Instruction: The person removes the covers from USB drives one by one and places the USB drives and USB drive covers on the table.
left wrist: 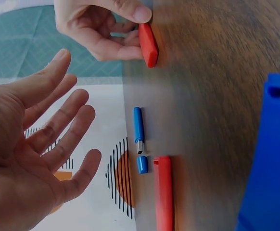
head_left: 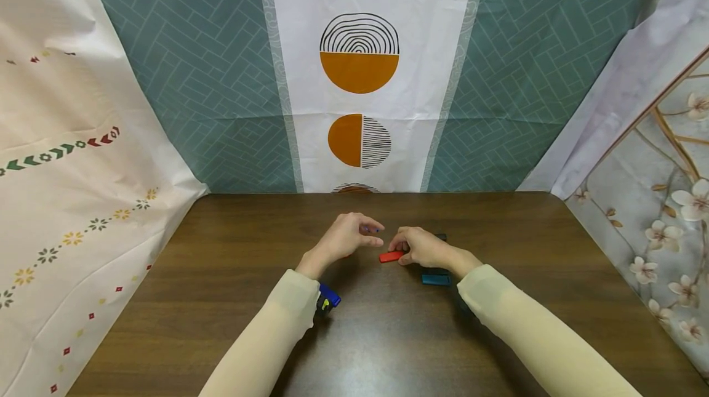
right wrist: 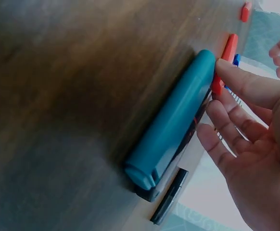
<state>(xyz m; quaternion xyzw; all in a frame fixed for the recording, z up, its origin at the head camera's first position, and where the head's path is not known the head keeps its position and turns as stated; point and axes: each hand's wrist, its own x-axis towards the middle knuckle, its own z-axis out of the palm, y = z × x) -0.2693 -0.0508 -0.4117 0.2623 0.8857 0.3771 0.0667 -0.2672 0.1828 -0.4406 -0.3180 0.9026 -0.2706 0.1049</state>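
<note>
My right hand (head_left: 423, 246) pinches a flat red piece with a slanted end (left wrist: 149, 48) between thumb and fingers, low over the table. In the right wrist view the near end of this red piece (right wrist: 230, 48) sticks out past the thumb. My left hand (left wrist: 46, 139) hovers to the left, palm facing across, fingers spread and holding nothing. Beyond it lie a blue USB stick (left wrist: 138, 126) with its metal plug bare, and a small blue cap (left wrist: 142, 164) in line with the plug. Near the cap rests a second red piece (left wrist: 163, 192), slotted at one end.
A teal highlighter-shaped object (right wrist: 173, 125) lies close to my right hand, with dark items, including a slim black bar (right wrist: 170, 196), beyond it. Beside my left wrist sits a blue and black object (head_left: 328, 298). Patterned cloth (head_left: 360, 77) hangs behind the wooden table (head_left: 365, 348).
</note>
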